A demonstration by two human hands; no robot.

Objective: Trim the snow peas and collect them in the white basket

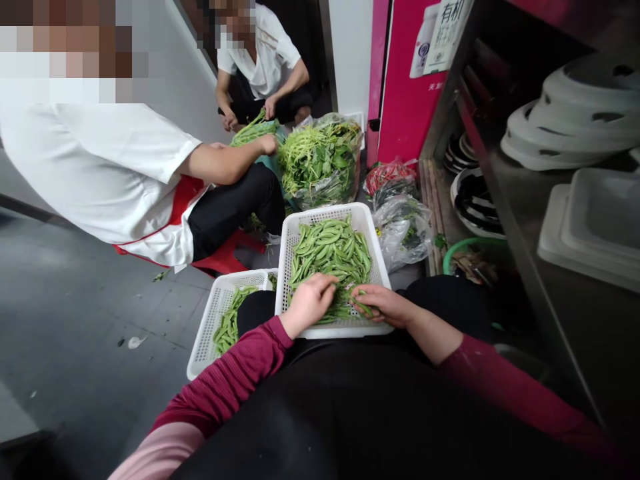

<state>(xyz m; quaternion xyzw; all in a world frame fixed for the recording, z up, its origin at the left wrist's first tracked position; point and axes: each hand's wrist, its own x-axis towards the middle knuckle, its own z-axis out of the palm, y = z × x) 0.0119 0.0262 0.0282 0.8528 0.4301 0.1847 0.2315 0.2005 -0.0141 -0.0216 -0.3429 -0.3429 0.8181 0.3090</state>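
Observation:
A white plastic basket [376, 243] rests across my lap, heaped with green pea pods [333, 250]. My left hand [311, 301] is over the near left part of the heap, thumb and fingertips pinched together; whatever lies between them is too small to make out. Just to its right, my right hand [384, 305] is closed around a green pea pod [363, 305] at the basket's near right side. The two hands are a short gap apart. Beside my left leg stands a second white basket [204, 339] with more pods in it.
Two people in white shirts [130, 160] sit ahead and left, handling greens. A large bag of leafy vegetables [320, 160] stands beyond my basket. Plastic bags [403, 227] lie to its right. A metal shelf [525, 227] with grey containers [575, 127] runs along my right.

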